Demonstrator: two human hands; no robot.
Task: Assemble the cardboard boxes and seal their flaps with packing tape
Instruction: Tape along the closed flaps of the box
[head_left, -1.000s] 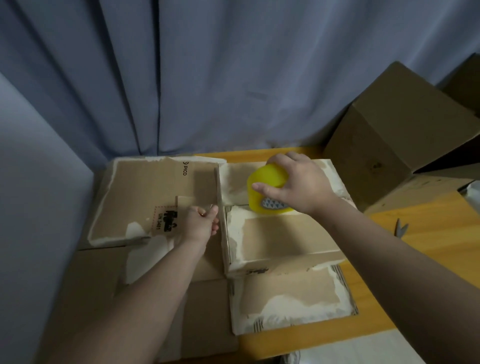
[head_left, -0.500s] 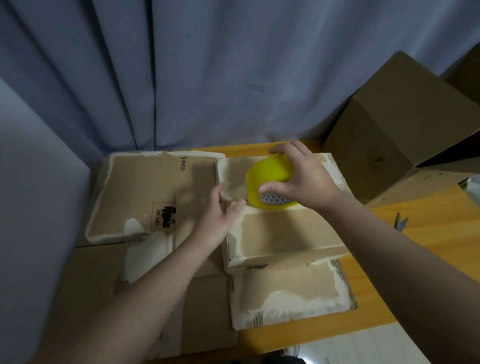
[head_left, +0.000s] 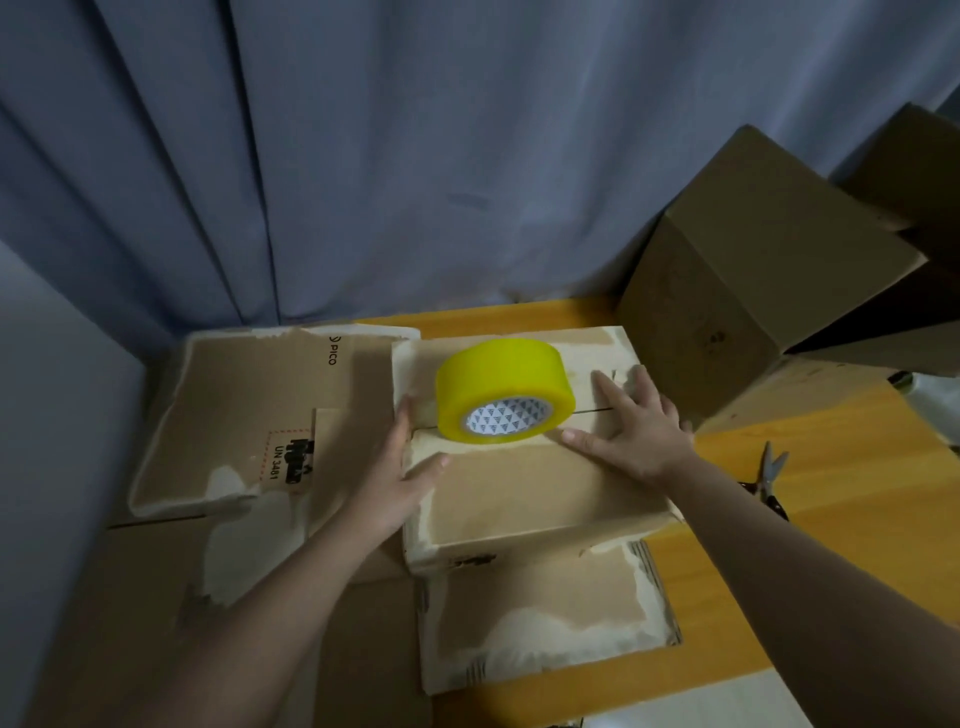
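A brown cardboard box (head_left: 540, 493) with torn white patches lies on the orange table, its two top flaps folded shut and meeting in a seam. A yellow roll of packing tape (head_left: 501, 397) stands on edge on that seam, free of both hands. My left hand (head_left: 402, 478) grips the box's left edge, thumb on top. My right hand (head_left: 631, 423) presses flat on the flaps just right of the roll, fingers spread. A side flap (head_left: 545, 618) lies open towards me.
Flattened cardboard with a printed label (head_left: 249, 415) lies to the left. A large assembled box (head_left: 748, 280) leans at the back right. Scissors (head_left: 771, 470) rest on the table (head_left: 831, 467) to the right. A blue curtain hangs behind.
My right hand let go of the tape roll, which now stands alone on the box, and moved right onto the flaps. My left hand slid right onto the box's left edge.
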